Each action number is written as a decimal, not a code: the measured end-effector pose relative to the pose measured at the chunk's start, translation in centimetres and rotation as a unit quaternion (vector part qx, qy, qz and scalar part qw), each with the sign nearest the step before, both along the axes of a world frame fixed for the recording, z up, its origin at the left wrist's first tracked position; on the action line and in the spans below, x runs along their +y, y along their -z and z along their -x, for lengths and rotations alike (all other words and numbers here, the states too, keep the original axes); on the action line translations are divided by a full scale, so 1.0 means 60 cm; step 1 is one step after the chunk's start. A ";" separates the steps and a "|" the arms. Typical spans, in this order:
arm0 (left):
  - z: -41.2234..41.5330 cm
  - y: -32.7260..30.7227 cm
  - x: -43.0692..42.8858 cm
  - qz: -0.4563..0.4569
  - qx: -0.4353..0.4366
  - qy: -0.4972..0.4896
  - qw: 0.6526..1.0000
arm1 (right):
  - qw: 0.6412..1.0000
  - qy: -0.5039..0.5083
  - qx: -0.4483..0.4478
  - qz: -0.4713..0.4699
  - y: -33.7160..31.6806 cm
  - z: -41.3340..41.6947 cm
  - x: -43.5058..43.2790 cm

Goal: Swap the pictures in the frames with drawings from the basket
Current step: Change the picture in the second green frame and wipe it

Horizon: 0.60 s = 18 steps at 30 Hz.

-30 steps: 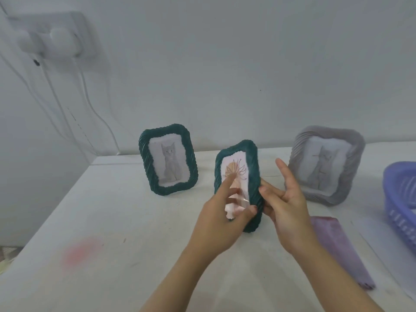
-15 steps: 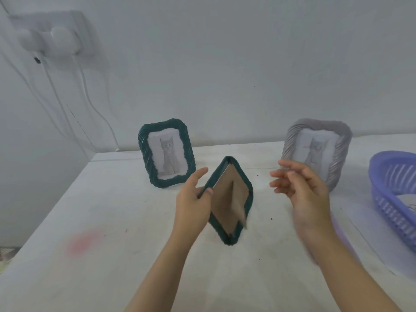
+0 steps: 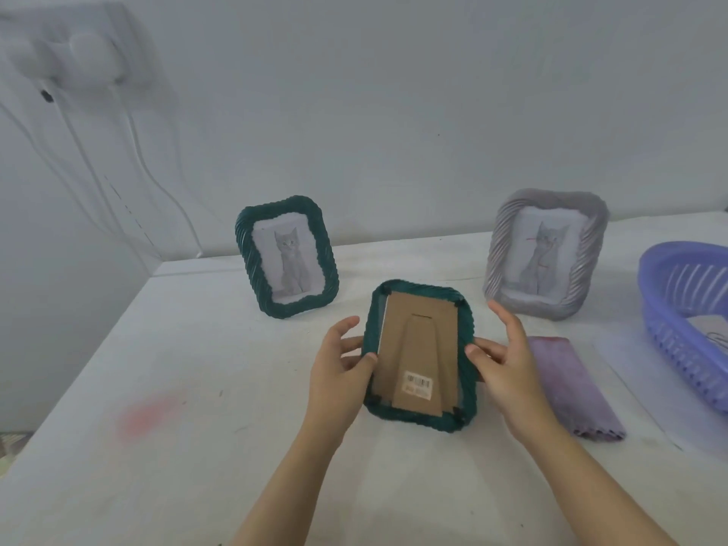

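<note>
White wall (image 3: 394,112) and a scuffed white worktop (image 3: 189,388) frame the scene, with the hands at the middle. The left hand (image 3: 340,368) grips the left edge of a dark green frame (image 3: 417,340), thumb on the back and forefinger lifted free. The right hand (image 3: 508,360) pinches the opposite edge between thumb and lower fingers, its upper fingers spread. This frame is turned back-side up, so the brown backing board, its folded stand and a barcode sticker (image 3: 418,384) face the camera. The picture side is hidden, and whether the lower edge touches the worktop cannot be told. Black tabs sit at all four corners, so the back looks closed. Just beside the right hand at three o'clock lies a folded purple cloth (image 3: 567,388). At eleven o'clock stands a second green frame (image 3: 287,256) and at one o'clock a grey frame (image 3: 545,260), each showing a cat picture, so those two swaps seem not yet done. Farther out at three o'clock, the purple basket (image 3: 669,309) holds a sheet with drawn lines (image 3: 713,336).
</note>
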<state>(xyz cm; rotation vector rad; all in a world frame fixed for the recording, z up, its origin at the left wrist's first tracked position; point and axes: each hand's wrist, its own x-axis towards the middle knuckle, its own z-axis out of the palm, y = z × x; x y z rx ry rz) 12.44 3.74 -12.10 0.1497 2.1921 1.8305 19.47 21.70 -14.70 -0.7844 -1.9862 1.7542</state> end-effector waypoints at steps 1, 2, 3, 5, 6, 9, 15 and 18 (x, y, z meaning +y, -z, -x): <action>0.001 0.005 -0.004 0.029 0.023 0.003 0.999 | 1.000 -0.009 -0.011 -0.013 0.001 0.000 0.004; 0.002 0.011 -0.007 0.059 0.044 0.007 0.997 | 0.999 -0.019 -0.018 -0.025 0.000 -0.002 0.007; 0.001 0.017 -0.010 0.089 0.064 0.013 0.994 | 0.999 -0.026 -0.022 -0.039 0.001 -0.003 0.009; -0.001 0.027 -0.015 0.135 0.090 0.025 0.986 | 0.996 -0.035 -0.027 -0.075 0.000 -0.006 0.010; -0.002 0.032 -0.016 0.151 0.096 0.031 0.983 | 0.994 -0.037 -0.031 -0.096 0.001 -0.008 0.010; -0.007 0.045 -0.019 0.176 0.110 0.041 0.977 | 0.986 -0.036 -0.051 -0.151 0.012 -0.015 0.007; -0.009 0.059 -0.017 0.315 0.214 0.061 0.923 | 0.960 -0.047 -0.059 -0.269 0.037 -0.023 0.008; -0.006 0.064 -0.021 0.332 0.323 0.053 0.885 | 0.951 -0.072 -0.041 -0.296 0.038 -0.023 0.013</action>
